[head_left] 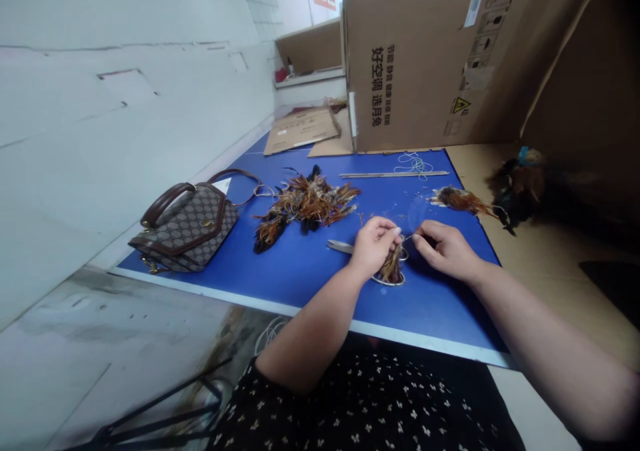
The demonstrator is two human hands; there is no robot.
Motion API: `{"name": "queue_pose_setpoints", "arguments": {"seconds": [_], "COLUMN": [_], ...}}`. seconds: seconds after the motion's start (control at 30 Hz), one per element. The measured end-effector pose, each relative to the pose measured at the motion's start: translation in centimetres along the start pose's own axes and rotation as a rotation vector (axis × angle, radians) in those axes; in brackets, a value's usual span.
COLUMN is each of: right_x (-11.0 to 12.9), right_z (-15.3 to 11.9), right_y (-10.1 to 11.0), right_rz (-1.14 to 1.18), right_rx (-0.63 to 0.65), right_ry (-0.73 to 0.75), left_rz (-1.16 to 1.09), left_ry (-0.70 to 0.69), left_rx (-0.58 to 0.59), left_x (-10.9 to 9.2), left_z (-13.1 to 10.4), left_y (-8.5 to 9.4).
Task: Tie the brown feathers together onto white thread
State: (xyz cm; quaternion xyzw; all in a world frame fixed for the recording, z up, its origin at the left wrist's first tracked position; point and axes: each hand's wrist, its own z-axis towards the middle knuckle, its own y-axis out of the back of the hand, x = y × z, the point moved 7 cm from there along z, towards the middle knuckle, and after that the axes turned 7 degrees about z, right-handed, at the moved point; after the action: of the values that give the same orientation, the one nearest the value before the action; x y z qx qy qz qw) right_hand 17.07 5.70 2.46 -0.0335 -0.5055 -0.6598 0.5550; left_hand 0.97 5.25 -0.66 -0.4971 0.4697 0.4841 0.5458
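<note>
My left hand [375,245] is closed in a pinch on a small bunch of brown feathers [391,265], which hangs below the fingertips. Close by on the right, my right hand [444,249] has thumb and forefinger pressed together on a thin thread [407,237] that runs toward the bunch. Under the left hand lies a pair of scissors [341,246], its blades pointing left and its handle loops partly hidden by the feathers. A loose heap of brown and black feathers [307,201] rests on the blue table [295,271] to the left.
Farther back are thin sticks [370,175] and a tangle of pale string [415,164]. Another feather bundle [463,201] lies at the right edge. A patterned handbag [193,227] stands on the left. A large cardboard box [420,57] rises behind, with flattened cardboard [303,131] beside it.
</note>
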Motion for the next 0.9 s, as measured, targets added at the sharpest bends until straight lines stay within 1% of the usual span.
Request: {"name": "queue_pose_setpoints", "arguments": {"seconds": [0.17, 0.4, 0.6, 0.73, 0.9], "right_x": [0.8, 1.4, 1.4, 1.6, 2.2], "right_z": [0.0, 0.0, 0.2, 0.2, 0.1], "right_y": [0.4, 0.5, 0.4, 0.3, -0.1], "right_rz": [0.052, 0.103, 0.116, 0.130, 0.154], "right_rx": [-0.036, -0.037, -0.063, -0.057, -0.023], "right_ry": [0.049, 0.071, 0.073, 0.088, 0.095], "left_rz": [0.071, 0.073, 0.136, 0.179, 0.290], "left_ry": [0.070, 0.129, 0.105, 0.068, 0.001], "left_rx": [0.026, 0.006, 0.098, 0.110, 0.135], "left_x": [1.1, 1.5, 1.3, 1.8, 2.4], "left_z": [0.1, 0.0, -0.2, -0.1, 0.2], "left_y": [-0.2, -0.1, -0.5, -0.6, -0.8]}}
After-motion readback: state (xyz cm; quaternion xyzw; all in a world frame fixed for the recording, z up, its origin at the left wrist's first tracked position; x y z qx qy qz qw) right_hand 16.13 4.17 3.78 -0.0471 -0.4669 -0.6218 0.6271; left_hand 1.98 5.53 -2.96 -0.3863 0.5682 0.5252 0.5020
